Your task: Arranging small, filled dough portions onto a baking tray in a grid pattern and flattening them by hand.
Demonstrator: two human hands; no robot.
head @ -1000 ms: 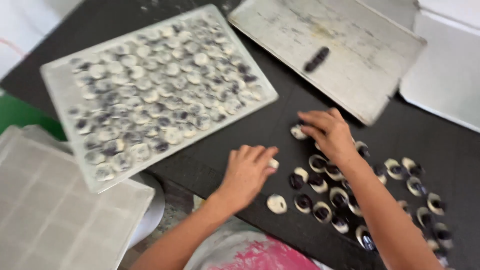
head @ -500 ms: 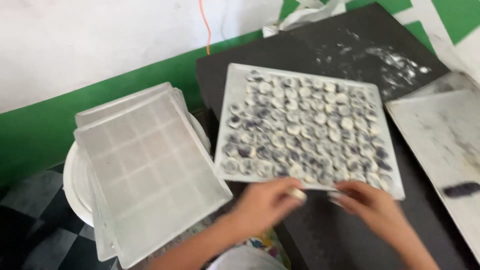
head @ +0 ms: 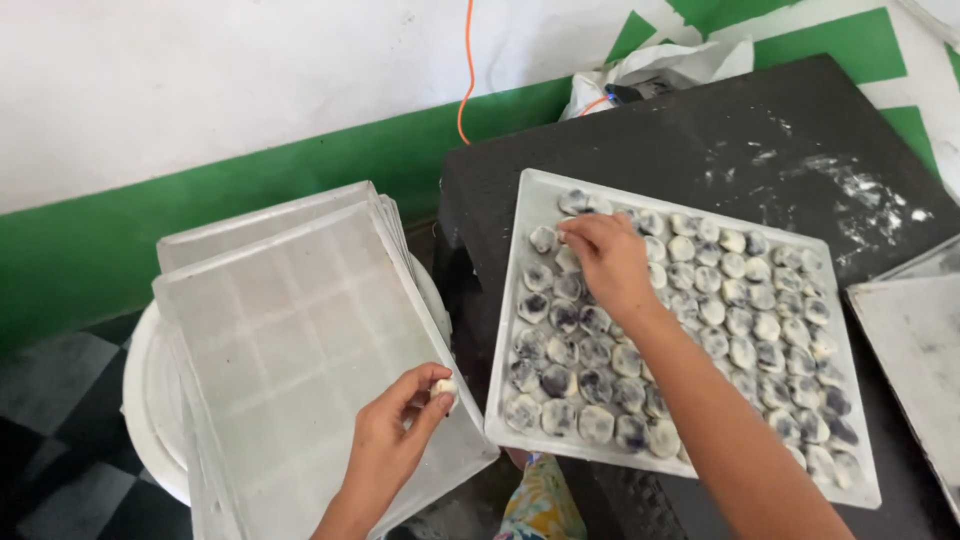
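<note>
A white rectangular tray lies on a black table and is filled with several rows of small round white-and-dark dough pieces. My right hand reaches over the tray's upper left corner, fingertips on a piece there. My left hand is lower left, over a stack of upturned white trays, pinching one small dough piece between thumb and fingers.
The stack of trays rests on a round white tub on a checkered floor. Another floury tray lies at the table's right edge. A white bag and an orange cord sit against the green-and-white wall.
The view has swung left from loose pieces on the table to the filled tray. My right hand has moved to the tray's upper left corner; my left hand has drawn back over the stacked trays.
</note>
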